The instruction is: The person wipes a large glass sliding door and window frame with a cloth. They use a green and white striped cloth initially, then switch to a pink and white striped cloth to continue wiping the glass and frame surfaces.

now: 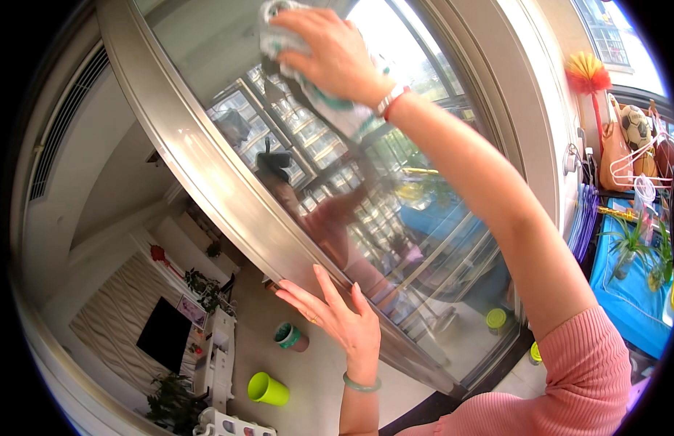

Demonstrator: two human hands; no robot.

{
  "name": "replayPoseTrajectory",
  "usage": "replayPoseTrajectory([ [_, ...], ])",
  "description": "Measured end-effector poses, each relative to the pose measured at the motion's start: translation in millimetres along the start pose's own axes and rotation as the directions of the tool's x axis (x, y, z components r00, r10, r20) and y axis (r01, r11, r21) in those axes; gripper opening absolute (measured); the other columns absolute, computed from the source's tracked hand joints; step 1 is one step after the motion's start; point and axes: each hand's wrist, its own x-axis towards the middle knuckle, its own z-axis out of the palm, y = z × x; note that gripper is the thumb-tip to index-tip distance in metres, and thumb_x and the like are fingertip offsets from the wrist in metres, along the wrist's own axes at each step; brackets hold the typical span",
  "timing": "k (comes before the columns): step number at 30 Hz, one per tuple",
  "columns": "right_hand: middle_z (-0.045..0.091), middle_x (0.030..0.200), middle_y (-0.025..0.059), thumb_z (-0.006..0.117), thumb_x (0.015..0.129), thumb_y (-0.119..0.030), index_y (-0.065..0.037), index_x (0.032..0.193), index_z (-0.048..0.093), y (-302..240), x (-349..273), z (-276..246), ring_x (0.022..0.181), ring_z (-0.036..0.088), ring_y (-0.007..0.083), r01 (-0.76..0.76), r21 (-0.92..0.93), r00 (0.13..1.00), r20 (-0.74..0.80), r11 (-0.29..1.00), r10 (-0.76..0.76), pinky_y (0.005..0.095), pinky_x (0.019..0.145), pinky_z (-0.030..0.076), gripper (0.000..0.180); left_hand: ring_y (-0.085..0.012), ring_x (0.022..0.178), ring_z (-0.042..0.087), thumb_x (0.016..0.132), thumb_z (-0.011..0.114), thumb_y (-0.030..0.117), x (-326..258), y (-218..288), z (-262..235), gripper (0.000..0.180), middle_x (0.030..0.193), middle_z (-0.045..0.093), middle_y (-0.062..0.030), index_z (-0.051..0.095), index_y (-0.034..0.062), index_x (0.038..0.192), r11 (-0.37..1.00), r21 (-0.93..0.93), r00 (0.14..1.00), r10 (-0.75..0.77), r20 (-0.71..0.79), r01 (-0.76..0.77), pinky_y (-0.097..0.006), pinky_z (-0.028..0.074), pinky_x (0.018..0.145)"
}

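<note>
A large sliding glass door (pixel 330 218) in a silvery metal frame (pixel 199 174) stands before me, mirroring buildings and my own arm. High up on the pane, my right hand (pixel 333 58) presses a white cloth with green patches (pixel 344 116) against the glass, its fingers bent over the bunched fabric. Part of the cloth hangs down below the wrist. My left hand (pixel 344 316) lies lower, fingers stretched and spread, resting at the edge of the metal frame and holding nothing. A jade-coloured bangle (pixel 362 383) circles the left wrist.
Left of the frame is a room with a television (pixel 164 334), a white cabinet (pixel 222 349), a lime-green bin (pixel 269 389) and a dark bin (pixel 290 337). To the right stand a blue-covered surface (pixel 628 283), potted plants (pixel 628 247), a red-yellow duster (pixel 588 76) and hangers (pixel 639 167).
</note>
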Motion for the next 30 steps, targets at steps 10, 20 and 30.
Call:
replayPoseTrajectory([
  [10,0.057,0.14,0.0001,0.077,0.067,-0.028,-0.019,0.13,0.061,-131,-213,-115,0.134,0.049,0.024,0.136,0.225,0.839,0.493,0.965,-0.232,0.0536,0.105,0.03,0.066,-0.0473,0.151,0.001,0.092,0.059,0.007,2,1,-3,0.07,0.164,0.002,-0.0262,0.029,0.0061,0.155,0.996,-0.09,1.0,-0.008,-0.028,0.005,-0.06,0.009,0.12],
  [20,0.052,0.144,0.0014,0.068,0.079,-0.017,-0.02,0.134,0.057,-96,-142,-68,0.134,0.049,0.0235,0.397,0.232,0.837,0.307,0.888,-0.454,0.0453,0.091,0.045,0.056,-0.0483,0.15,0.0,0.095,0.058,0.018,0,-3,0,0.068,0.164,0.001,-0.0266,0.029,0.0044,0.155,0.999,-0.045,0.998,0.028,-0.055,-0.03,-0.061,0.008,0.119],
  [30,0.057,0.137,0.0006,0.068,0.083,-0.022,-0.024,0.134,0.056,-9,52,43,0.125,0.052,0.0255,0.073,-0.138,0.997,-0.028,0.988,-0.078,0.0491,0.089,0.043,0.053,-0.0535,0.148,-0.003,0.094,0.061,0.026,2,1,11,0.062,0.163,-0.001,-0.0298,0.041,0.0062,0.15,0.999,0.035,0.998,0.026,-0.06,-0.024,-0.068,0.003,0.114],
])
